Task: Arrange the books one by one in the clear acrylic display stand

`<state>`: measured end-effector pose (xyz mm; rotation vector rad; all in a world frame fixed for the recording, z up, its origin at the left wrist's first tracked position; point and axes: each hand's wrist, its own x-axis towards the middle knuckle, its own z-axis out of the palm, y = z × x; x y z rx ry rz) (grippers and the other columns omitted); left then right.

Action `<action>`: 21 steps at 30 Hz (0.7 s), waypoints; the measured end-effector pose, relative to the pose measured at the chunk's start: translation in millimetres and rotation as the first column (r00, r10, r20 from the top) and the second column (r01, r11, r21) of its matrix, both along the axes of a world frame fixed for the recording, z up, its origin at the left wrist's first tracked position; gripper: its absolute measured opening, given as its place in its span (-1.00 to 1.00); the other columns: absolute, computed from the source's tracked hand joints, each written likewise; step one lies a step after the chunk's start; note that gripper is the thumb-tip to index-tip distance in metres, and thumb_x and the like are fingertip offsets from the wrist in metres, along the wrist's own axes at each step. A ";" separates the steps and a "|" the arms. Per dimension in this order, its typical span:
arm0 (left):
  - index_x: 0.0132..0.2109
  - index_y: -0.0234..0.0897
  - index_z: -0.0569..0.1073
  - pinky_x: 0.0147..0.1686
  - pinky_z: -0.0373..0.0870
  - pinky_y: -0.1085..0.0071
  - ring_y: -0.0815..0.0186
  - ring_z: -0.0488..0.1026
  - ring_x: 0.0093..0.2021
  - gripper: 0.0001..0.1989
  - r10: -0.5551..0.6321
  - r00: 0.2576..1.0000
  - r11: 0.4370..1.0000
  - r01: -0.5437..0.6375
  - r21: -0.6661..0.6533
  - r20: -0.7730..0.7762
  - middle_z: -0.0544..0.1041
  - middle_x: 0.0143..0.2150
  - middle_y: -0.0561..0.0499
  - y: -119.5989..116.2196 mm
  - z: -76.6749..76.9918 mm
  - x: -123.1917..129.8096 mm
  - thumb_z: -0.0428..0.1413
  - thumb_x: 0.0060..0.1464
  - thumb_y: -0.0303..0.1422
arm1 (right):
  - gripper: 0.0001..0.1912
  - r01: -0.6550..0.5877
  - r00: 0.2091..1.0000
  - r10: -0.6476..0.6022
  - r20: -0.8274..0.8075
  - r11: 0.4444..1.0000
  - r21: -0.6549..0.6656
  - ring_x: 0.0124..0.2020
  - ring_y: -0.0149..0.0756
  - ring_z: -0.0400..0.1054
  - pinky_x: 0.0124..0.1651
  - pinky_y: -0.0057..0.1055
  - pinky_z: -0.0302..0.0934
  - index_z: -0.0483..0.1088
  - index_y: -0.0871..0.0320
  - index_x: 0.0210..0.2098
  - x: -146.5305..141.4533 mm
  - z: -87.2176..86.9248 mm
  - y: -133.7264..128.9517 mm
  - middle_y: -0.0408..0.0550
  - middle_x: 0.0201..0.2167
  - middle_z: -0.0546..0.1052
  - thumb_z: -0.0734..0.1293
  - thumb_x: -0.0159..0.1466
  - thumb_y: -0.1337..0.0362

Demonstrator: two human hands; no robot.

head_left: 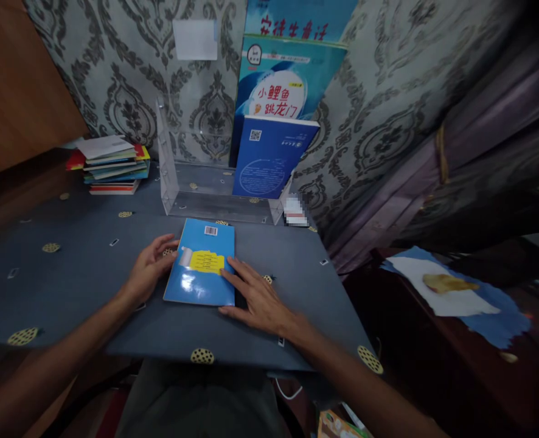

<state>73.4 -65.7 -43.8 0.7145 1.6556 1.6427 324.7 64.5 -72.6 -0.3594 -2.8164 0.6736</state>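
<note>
A light-blue book (201, 283) with a yellow patch and a barcode lies flat on the grey-blue tablecloth (91, 243). At its left edge rests my left hand (148, 267), thumb and fingers apart, the fingertips against or just beside the cover. My right hand (258, 298) lies at the book's right side, fingers spread, some fingertips on the cover. Beyond the book stands a clear acrylic rack (221, 207). A dark-blue book (269, 161) leans in its right part, in front of a teal book (315, 73) and another blue book (297, 15).
On the left is a stack of books (114, 167) by the patterned wall. A small, blurred-out object (295, 210) sits right of the rack. A purple curtain (406, 176) hangs at the right, above a dark red surface with a blue and white cloth (461, 292).
</note>
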 end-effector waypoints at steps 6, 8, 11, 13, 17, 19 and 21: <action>-0.01 -0.38 0.47 -0.35 0.59 0.35 0.15 0.64 -0.29 -0.59 -0.114 0.903 0.979 0.174 -0.110 0.415 0.66 -0.19 -0.17 14.2 16.7 8.1 0.32 -0.05 -0.48 | -0.32 0.004 0.998 -0.008 -0.060 0.998 -0.065 0.44 0.09 -0.01 0.39 0.18 0.04 0.14 0.00 0.38 0.4 4.1 0.3 0.08 0.46 0.06 0.28 0.36 -0.07; -0.03 -0.40 0.47 -0.34 0.60 0.33 0.12 0.64 -0.29 -0.59 -0.143 0.893 0.973 0.207 -0.106 0.427 0.67 -0.21 -0.17 18.0 21.4 8.4 0.33 -0.07 -0.50 | -0.39 0.015 0.997 -0.023 -0.079 0.995 -0.099 0.42 0.07 0.03 0.40 0.15 0.04 0.22 0.04 0.34 -0.2 4.3 0.8 0.10 0.44 0.11 0.26 0.38 -0.05; -0.03 -0.36 0.46 -0.32 0.61 0.33 0.11 0.65 -0.27 -0.57 -0.177 0.897 0.971 0.226 -0.078 0.404 0.67 -0.19 -0.16 21.7 27.1 5.9 0.34 -0.08 -0.50 | -0.47 0.066 0.987 -0.092 -0.135 0.981 -0.185 0.40 0.03 0.08 0.37 0.11 0.09 0.27 0.02 0.30 -3.1 0.8 5.5 0.09 0.43 0.11 0.24 0.41 0.01; -0.01 -0.33 0.45 -0.29 0.62 0.31 0.10 0.65 -0.24 -0.56 -0.227 0.895 0.964 0.263 -0.043 0.383 0.67 -0.16 -0.16 23.8 30.2 3.7 0.35 -0.06 -0.47 | -0.41 0.125 0.963 -0.182 -0.200 0.956 -0.267 0.38 0.03 0.12 0.33 0.11 0.15 0.18 -0.03 0.35 -7.2 -3.3 12.2 0.08 0.43 0.11 0.28 0.38 0.02; -0.01 -0.31 0.44 -0.29 0.61 0.30 0.09 0.65 -0.23 -0.57 -0.313 0.898 0.947 0.322 0.023 0.311 0.67 -0.13 -0.17 30.0 34.0 -0.1 0.35 -0.05 -0.43 | -0.07 0.170 0.914 -0.333 -0.233 0.833 -0.526 0.09 0.00 0.42 0.07 0.05 0.39 -0.04 -0.01 0.43 -21.0 -9.8 30.9 0.18 0.23 0.38 0.44 0.21 -0.01; 0.00 -0.29 0.45 -0.29 0.61 0.30 0.07 0.65 -0.20 -0.57 -0.333 0.902 0.942 0.334 0.045 0.273 0.66 -0.11 -0.16 34.2 34.2 -2.1 0.34 -0.03 -0.42 | -0.01 0.118 0.913 -0.350 -0.210 0.719 -0.685 -0.12 -0.10 0.50 -0.06 -0.06 0.43 -0.05 0.05 0.41 -29.3 -9.7 39.3 0.10 -0.01 0.54 0.48 0.16 0.00; 0.04 -0.26 0.44 -0.28 0.60 0.29 0.07 0.64 -0.17 -0.56 -0.338 0.910 0.941 0.335 0.052 0.239 0.65 -0.09 -0.16 39.0 33.8 -4.2 0.31 -0.01 -0.40 | -0.12 0.042 0.917 -0.340 -0.209 0.603 -0.797 -0.22 -0.17 0.52 -0.08 -0.13 0.43 0.10 0.11 0.32 -36.9 -7.2 45.6 -0.02 -0.19 0.59 0.49 0.13 -0.01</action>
